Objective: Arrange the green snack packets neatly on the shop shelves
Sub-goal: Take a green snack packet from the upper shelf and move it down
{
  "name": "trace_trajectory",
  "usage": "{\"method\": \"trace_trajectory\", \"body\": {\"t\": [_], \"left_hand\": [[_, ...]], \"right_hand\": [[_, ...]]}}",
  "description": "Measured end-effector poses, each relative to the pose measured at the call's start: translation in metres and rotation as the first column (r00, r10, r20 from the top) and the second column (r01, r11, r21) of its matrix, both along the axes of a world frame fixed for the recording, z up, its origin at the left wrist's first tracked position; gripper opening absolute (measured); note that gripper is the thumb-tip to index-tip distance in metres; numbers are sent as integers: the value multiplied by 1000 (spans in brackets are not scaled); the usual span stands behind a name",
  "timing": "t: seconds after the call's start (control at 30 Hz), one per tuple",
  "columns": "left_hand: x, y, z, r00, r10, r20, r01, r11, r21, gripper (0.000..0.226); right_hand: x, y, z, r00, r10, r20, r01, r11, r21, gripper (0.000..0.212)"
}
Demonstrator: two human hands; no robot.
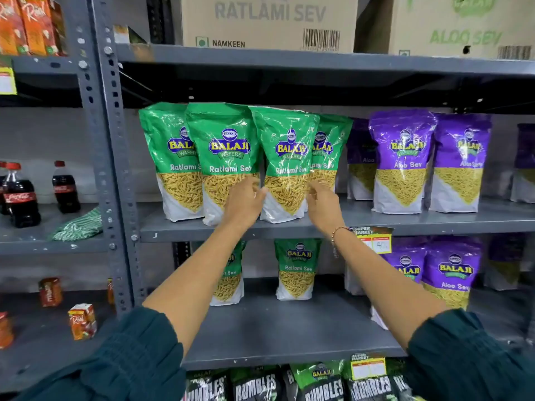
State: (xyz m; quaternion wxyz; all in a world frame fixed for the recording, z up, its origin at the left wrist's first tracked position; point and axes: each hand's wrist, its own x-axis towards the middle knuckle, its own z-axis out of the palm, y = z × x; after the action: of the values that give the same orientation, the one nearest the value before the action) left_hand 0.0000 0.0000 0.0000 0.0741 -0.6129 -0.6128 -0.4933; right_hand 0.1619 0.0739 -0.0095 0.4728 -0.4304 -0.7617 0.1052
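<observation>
Step in hand: squaring the third Ratlami Sev packet [285, 166] on the middle shelf [289, 227]. Left hand [241, 206] and right hand [324, 206] flank it, fingers loosely spread, touching its sides. Next move likely calls for nudging it upright, level with neighbours.

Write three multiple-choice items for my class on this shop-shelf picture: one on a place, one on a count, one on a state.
1. Where do the purple Aloo Sev packets stand relative to the green packets on the hands' shelf?
A. Left
B. Right
C. On top

2. How many green Ratlami Sev packets stand on that shelf?
A. Two
B. Four
C. Six

3. How is the third green packet, between the hands, standing?
A. Upright
B. Lying flat
C. Upside down

Answers: 1 B, the purple ones sit toward the picture's right. 2 B, four green fronts show. 3 A, it stands on its base, with the left hand and right hand at its sides.
</observation>
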Motion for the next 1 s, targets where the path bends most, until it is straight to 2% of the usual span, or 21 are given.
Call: {"method": "trace_trajectory", "body": {"t": [0.1, 0.2, 0.27, 0.3, 0.4, 0.57, 0.67, 0.8, 1.0], "left_hand": [[15, 20, 1, 998, 47, 45, -45, 998, -49, 42], [25, 42, -7, 993, 107, 51, -101, 989, -109, 54], [25, 54, -12, 988, 140, 57, -135, 986, -97, 58], [26, 60, -14, 987, 147, 61, -142, 987, -79, 59], [29, 69, -19, 982, 178, 69, -175, 984, -39, 60], [32, 72, -16, 972, 206, 111, -201, 978, -57, 55], [31, 69, -17, 971, 200, 129, -198, 980, -28, 49], [31, 56, -16, 979, 109, 173, -112, 994, 5, 42], [32, 11, -23, 967, -73, 245, 63, 997, 47, 53]], "right_hand": [[7, 20, 2, 996, 14, 84, -1, 988, -154, 43], [10, 42, 1, 997, 32, 76, -13, 970, -243, 30], [8, 53, 3, 993, 121, 4, -115, 955, -273, 24], [7, 58, 4, 984, 171, -49, -177, 939, -293, 33], [1, 70, 9, 957, 239, -163, -276, 923, -268, 45], [6, 95, 3, 909, 328, -257, -390, 887, -246, 24], [14, 97, -3, 883, 359, -303, -431, 876, -216, 27], [25, 85, -4, 836, 374, -401, -477, 858, -193, 35], [44, 41, -6, 781, 389, -488, -509, 850, -137, 21]]}}
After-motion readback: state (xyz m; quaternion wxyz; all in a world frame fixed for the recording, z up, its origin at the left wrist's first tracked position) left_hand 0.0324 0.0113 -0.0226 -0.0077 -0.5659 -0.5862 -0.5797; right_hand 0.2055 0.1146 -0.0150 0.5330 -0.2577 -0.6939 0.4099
